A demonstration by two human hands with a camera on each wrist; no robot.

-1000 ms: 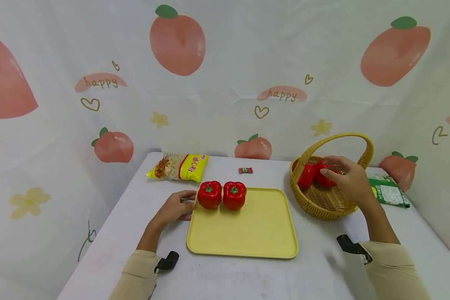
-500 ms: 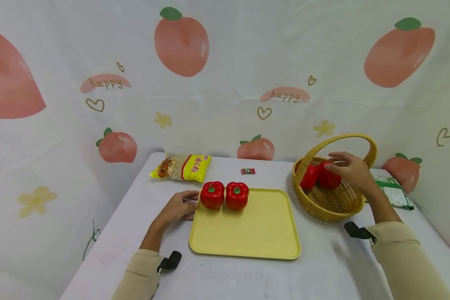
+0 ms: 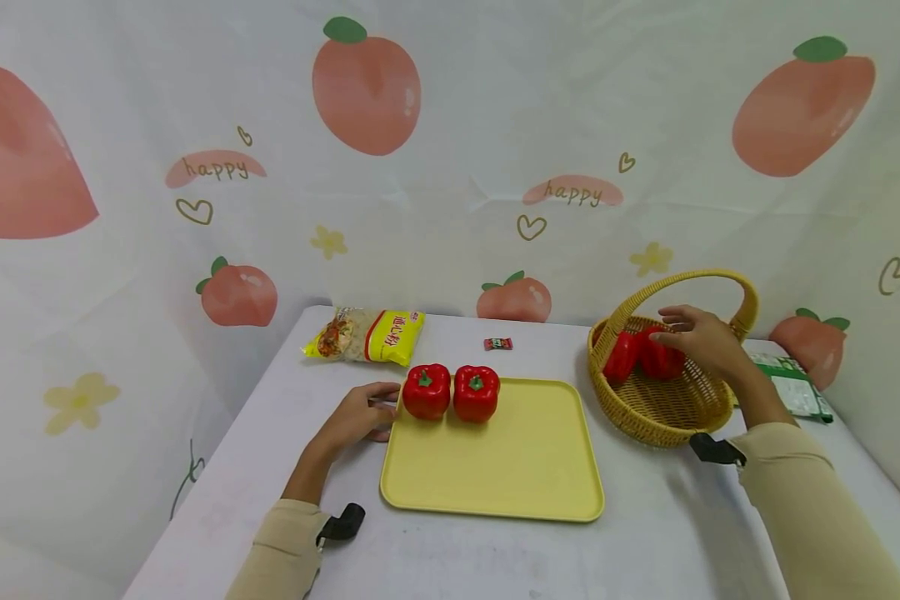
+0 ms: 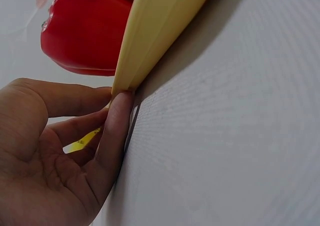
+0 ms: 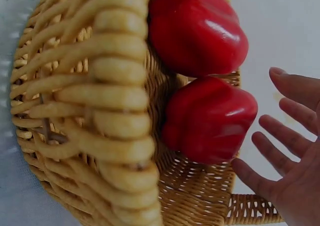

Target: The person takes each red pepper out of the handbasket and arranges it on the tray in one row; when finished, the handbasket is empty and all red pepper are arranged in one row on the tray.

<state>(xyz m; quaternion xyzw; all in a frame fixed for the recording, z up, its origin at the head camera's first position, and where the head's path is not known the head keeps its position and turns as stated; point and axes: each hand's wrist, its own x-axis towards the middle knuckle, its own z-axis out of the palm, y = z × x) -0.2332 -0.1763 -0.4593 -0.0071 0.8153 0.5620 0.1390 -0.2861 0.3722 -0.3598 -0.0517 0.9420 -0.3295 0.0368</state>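
1. Red peppers [image 3: 621, 360] number four: two lie side by side in the wicker basket [image 3: 637, 423], right of the frame in the head view, and two tray peppers [image 3: 476, 394] stand stem up at the upper left corner of the yellow tray [image 3: 495, 467], mid-frame.

2. Right hand [image 3: 708, 340] — holding nothing — is over the basket's right side with its fingers spread. The right wrist view shows most fingertips apart from the nearer pepper; whether the lowest one touches it, I cannot tell.

3. A second ago that hand covered more of the right-hand pepper; now it sits slightly further right, and more red shows.

4. Left hand [image 3: 352, 417] pinches the tray's rim at the upper left, as in the earlier frames.

5. Both tray peppers keep their places on the tray; the whole head view has merely slid a little, so everything appears slightly further right.

6. Unchanged on the white bench [image 3: 607, 558]: a yellow food bag [image 3: 363, 336] upper left of the tray, a small red packet [image 3: 497, 343] above it — and a green-and-white packet [image 3: 795, 387] at far right.
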